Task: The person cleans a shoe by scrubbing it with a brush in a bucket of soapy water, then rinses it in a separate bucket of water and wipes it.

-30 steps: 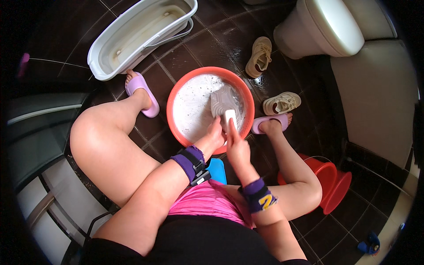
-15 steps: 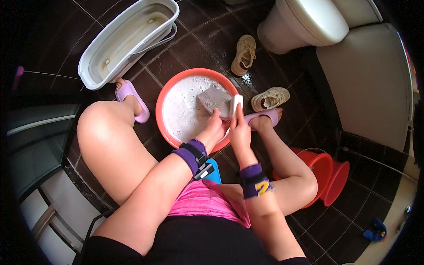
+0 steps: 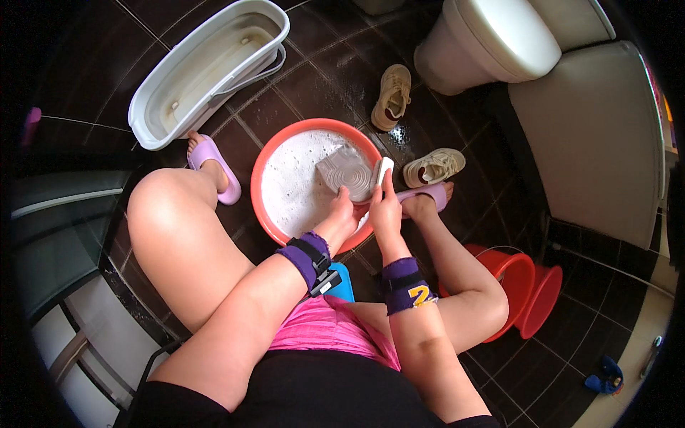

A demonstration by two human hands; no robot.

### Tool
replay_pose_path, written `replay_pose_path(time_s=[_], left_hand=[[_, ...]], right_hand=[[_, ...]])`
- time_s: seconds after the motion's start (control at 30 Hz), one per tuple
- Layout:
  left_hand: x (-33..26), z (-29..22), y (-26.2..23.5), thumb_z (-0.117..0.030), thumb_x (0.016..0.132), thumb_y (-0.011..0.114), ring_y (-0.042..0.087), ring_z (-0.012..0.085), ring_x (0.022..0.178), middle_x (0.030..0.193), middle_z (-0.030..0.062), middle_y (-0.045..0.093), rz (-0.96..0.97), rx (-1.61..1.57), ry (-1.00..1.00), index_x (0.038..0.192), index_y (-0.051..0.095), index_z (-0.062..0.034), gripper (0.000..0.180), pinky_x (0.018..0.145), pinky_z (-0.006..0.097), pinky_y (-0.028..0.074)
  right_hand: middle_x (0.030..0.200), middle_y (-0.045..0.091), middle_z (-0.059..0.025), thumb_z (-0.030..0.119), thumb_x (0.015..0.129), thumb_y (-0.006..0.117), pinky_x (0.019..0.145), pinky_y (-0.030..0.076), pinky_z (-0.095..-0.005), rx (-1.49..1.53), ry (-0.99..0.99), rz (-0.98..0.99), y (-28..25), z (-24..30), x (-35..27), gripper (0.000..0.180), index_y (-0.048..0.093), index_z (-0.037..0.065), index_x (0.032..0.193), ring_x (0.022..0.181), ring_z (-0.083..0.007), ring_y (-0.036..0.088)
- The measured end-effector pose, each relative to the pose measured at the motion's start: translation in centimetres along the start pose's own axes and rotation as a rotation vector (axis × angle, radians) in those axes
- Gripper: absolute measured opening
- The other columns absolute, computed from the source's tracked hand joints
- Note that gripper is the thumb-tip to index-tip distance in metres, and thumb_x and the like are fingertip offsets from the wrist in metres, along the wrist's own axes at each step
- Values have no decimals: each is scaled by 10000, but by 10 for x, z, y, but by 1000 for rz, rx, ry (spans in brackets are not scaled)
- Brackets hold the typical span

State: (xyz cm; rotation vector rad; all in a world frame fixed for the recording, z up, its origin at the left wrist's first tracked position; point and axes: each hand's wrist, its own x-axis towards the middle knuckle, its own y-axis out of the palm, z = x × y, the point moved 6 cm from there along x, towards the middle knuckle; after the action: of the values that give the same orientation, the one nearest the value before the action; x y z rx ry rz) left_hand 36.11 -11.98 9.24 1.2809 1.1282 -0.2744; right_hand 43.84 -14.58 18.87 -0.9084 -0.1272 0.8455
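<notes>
The right hand [image 3: 386, 212] grips a white oblong brush [image 3: 385, 168], shifted edgeward, baring the ridged grey rubbery-looking sole [image 3: 347, 174] the left hand [image 3: 344, 215] holds.

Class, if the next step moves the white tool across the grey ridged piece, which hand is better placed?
Probably the right hand: it grips the white tool beside the edge of the grey ridged piece. The left hand seems less free, holding that piece over the foamy red basin.

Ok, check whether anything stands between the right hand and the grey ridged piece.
Only the white tool in the right hand; the left hand holds the grey ridged piece by its near edge. Nothing else visible intervenes.
</notes>
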Motion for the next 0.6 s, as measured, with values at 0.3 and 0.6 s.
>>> replay_pose_path(time_s=[0.3,0.6], left_hand=[[12,4,-23,-372,1046,245,536,332,1169,1314,198,504,-79,-1,33,1324,414,44,528,1002,464,441],[2,-27,-60,-383,1045,217,530,335,1179,1319,201,494,-171,-61,6,1334,404,41,546,1003,457,453]], right_hand=[[966,638,-298,249,962,474,719,516,-471,37,46,96,2,4,-31,529,327,189,1467,876,-438,636],[1147,600,-291,196,969,475,853,497,-404,94,158,243,40,27,-93,549,288,142,1482,1049,-390,617]])
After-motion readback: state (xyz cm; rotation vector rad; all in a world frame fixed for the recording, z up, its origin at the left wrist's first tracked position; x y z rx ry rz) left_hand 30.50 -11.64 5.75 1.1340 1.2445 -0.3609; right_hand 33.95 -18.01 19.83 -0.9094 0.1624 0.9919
